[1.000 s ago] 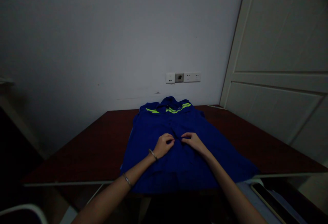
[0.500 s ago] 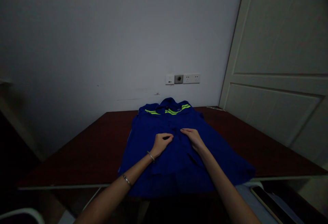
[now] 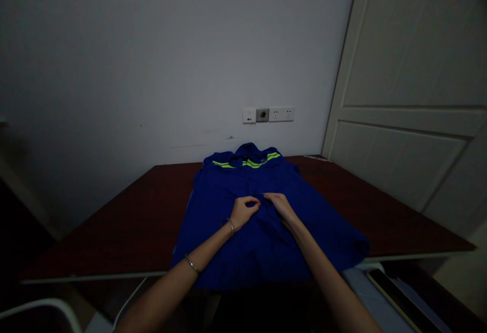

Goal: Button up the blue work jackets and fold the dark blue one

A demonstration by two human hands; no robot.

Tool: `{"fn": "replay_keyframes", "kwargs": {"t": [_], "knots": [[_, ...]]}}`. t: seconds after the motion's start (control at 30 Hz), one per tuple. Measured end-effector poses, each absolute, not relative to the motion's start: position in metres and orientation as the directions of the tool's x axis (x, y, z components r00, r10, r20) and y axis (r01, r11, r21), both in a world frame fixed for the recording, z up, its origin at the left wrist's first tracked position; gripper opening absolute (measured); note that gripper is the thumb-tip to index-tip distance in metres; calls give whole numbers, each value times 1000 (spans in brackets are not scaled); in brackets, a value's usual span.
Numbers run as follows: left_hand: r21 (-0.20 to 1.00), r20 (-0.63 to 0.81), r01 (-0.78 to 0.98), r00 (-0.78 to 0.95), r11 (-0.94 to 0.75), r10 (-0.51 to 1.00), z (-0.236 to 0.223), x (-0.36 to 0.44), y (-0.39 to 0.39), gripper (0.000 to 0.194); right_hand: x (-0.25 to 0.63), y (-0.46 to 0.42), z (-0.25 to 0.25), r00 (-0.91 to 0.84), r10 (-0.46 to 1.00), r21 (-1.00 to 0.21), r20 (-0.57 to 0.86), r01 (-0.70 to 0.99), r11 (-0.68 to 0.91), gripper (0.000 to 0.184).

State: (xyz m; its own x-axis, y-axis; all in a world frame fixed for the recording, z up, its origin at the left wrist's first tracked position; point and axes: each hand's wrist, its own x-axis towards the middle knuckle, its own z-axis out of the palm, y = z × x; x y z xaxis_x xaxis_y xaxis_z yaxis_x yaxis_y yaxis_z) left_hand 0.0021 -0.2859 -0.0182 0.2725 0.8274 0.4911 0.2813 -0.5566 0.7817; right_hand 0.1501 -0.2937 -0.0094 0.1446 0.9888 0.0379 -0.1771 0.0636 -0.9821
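A blue collared shirt (image 3: 220, 196) with yellow-green stripes across the chest lies spread on the dark red table, its collar toward the wall and its hem hanging over the near edge. At the middle of its front, my left hand (image 3: 244, 212) pinches the fabric between thumb and forefinger; two bracelets circle that arm. Just to the right, my right hand (image 3: 280, 207) grips the cloth with fingers close together, its fingertips near those of the left. Whether a button is between the fingers is too small and dark to make out.
The table (image 3: 140, 211) reaches back to a wall with a row of sockets (image 3: 281, 114). A white panelled door (image 3: 403, 135) stands at the right. Below the table's right front edge are a dark flat item with a pale rim (image 3: 399, 297) and pale cloth. A white curved rail (image 3: 41, 302) shows at lower left.
My hands have come closer together at the shirt front, the right one shifting slightly left. The whole view has shifted a little.
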Motion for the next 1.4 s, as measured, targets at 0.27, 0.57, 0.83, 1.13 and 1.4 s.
{"fn": "replay_keyframes", "kwargs": {"t": [0.27,0.57,0.83,1.13,1.4], "knots": [[783,507,294,209,-548,836,-15,0,-291,10,152,-290,-14,154,984,-990,87,-98,103,15],[782,519,294,181,-549,836,-18,1,-290,11,152,-289,-19,72,992,-994,100,-46,103,20],[784,527,278,177,-555,831,-19,1,-290,11,147,-299,-10,32,995,-992,91,-84,93,21],[785,529,265,180,-559,829,-20,-1,-288,14,157,-293,-12,102,989,-988,109,-102,120,33],[791,517,270,183,-549,836,-20,0,-286,14,156,-297,-10,41,997,-981,65,-181,71,34]]}}
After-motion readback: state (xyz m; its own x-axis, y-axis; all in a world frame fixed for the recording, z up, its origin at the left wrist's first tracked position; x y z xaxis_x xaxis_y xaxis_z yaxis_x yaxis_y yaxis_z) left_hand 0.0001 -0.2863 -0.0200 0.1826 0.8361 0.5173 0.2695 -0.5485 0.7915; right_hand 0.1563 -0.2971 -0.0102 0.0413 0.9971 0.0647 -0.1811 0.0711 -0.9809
